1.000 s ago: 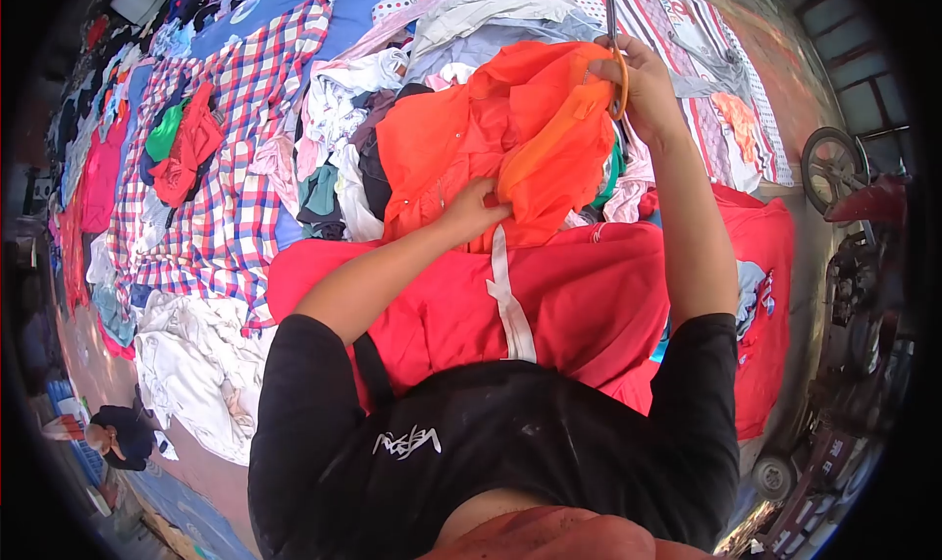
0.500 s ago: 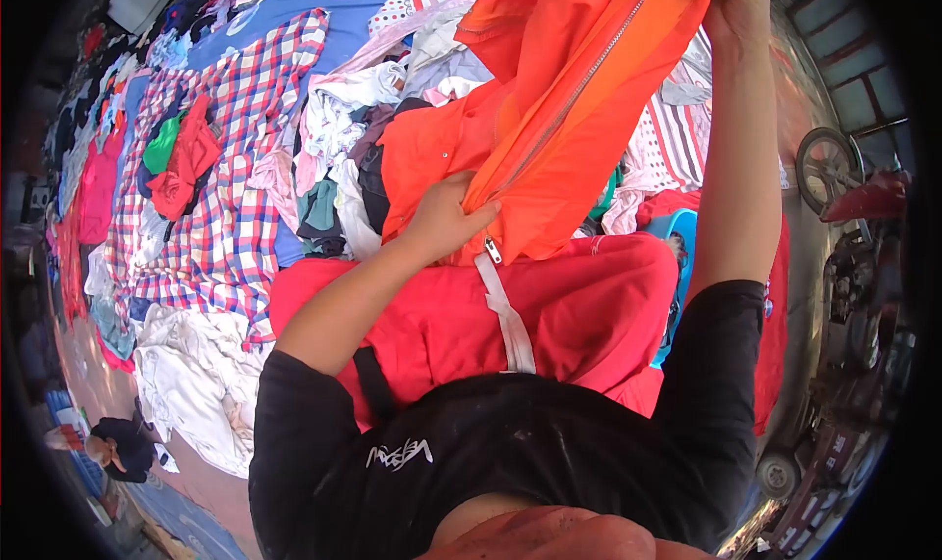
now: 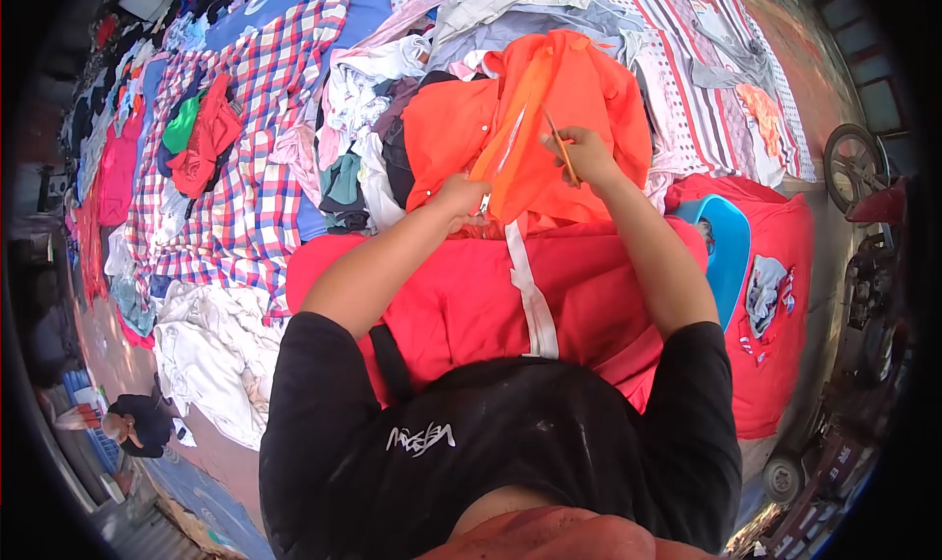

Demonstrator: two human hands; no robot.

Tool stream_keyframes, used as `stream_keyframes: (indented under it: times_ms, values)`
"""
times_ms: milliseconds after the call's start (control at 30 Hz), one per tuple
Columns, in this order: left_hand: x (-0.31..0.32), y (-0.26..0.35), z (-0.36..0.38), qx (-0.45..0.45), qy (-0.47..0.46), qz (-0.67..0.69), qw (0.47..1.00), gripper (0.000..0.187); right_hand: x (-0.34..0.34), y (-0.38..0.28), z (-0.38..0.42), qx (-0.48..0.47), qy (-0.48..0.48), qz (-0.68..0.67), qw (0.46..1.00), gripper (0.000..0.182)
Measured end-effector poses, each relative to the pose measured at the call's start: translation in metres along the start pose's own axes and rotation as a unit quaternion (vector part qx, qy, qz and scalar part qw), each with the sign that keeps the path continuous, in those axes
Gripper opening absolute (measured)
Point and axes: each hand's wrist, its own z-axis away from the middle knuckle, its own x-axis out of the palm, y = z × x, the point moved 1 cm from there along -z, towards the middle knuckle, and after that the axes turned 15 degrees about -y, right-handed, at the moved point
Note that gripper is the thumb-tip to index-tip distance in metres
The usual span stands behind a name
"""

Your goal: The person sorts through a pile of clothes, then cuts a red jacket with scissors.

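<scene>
An orange zippered jacket (image 3: 589, 79) is spread over the pile in front of my lap, its long zipper running up the middle. My left hand (image 3: 459, 199) is closed on the jacket's edge at the lower end of the zipper, beside the metal zipper pull (image 3: 485, 204). Over the jacket's right half, my right hand (image 3: 589, 156) grips what looks like a pair of scissors (image 3: 562, 148), slim and orange, its tip pointing up and away from me. Part of the tool is hidden by my fingers. A red cloth (image 3: 442, 285) covers my lap, with a white strap (image 3: 533, 310) across it.
A blue basin (image 3: 731, 256) stands at my right on red fabric. Left lie a checked cloth (image 3: 294, 89) with red and green pieces on it, and white cloth (image 3: 211, 364). Striped fabric (image 3: 677, 60) lies beyond. A person (image 3: 142, 425) sits lower left; a wheel (image 3: 852, 168) is far right.
My right hand has come down and left from the upper right, letting the raised side of the jacket drop flat. My left hand still holds the zipper edge. The view has shifted slightly.
</scene>
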Motion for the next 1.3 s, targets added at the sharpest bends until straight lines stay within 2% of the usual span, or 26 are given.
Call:
stream_keyframes:
  times_ms: [33,100,133,200,333,400,533,633,733,833,933,1033,1133,1300]
  values:
    - [-0.001,-0.003,0.000,-0.009,0.001,-0.005,1.000,0.026,0.010,0.012,0.000,0.021,-0.039,0.028,0.999,0.054]
    - [-0.003,-0.009,-0.004,-0.025,0.001,-0.014,1.000,0.027,0.033,0.043,-0.022,-0.038,0.004,0.113,0.993,0.049]
    - [-0.005,-0.013,-0.006,-0.039,-0.036,-0.008,0.999,0.026,0.042,0.049,-0.027,-0.066,0.027,0.157,0.985,0.047]
    - [-0.005,-0.021,-0.006,-0.069,-0.112,0.007,0.991,0.024,0.063,0.043,-0.020,-0.034,0.045,0.058,0.997,0.044]
    - [0.008,-0.025,0.008,-0.034,-0.097,-0.004,0.995,0.032,0.092,0.046,-0.019,0.013,0.030,-0.095,0.995,0.040]
    - [0.004,-0.032,0.003,-0.010,-0.121,-0.003,0.993,0.036,0.103,0.061,-0.020,-0.014,0.017,-0.126,0.992,0.039]
    - [-0.001,-0.032,0.006,-0.018,-0.083,-0.016,0.996,0.033,0.101,0.072,-0.011,-0.029,0.033,-0.170,0.985,0.039]
    - [0.001,-0.023,0.013,-0.020,-0.072,0.018,0.997,0.037,0.098,0.085,-0.012,-0.039,0.022,-0.109,0.993,0.040]
    - [0.011,-0.015,0.024,-0.011,-0.070,0.028,0.997,0.038,0.103,0.057,0.007,-0.025,0.006,-0.186,0.982,0.041]
    - [0.014,-0.014,0.030,0.008,-0.092,0.034,0.995,0.037,0.103,0.067,0.001,-0.069,-0.026,-0.160,0.984,0.040]
    - [0.002,-0.021,0.018,0.014,-0.122,0.026,0.992,0.033,0.092,0.058,0.012,-0.007,-0.088,-0.174,0.981,0.040]
    - [-0.001,-0.021,0.018,0.022,-0.118,0.026,0.992,0.028,0.086,0.063,0.009,0.025,-0.073,-0.138,0.987,0.041]
    - [0.002,-0.015,0.025,0.028,-0.109,0.021,0.993,0.024,0.096,0.060,0.012,-0.075,0.000,-0.202,0.977,0.043]
    - [0.001,-0.014,0.025,0.029,-0.110,0.024,0.993,0.023,0.100,0.058,0.017,-0.064,-0.032,-0.164,0.984,0.044]
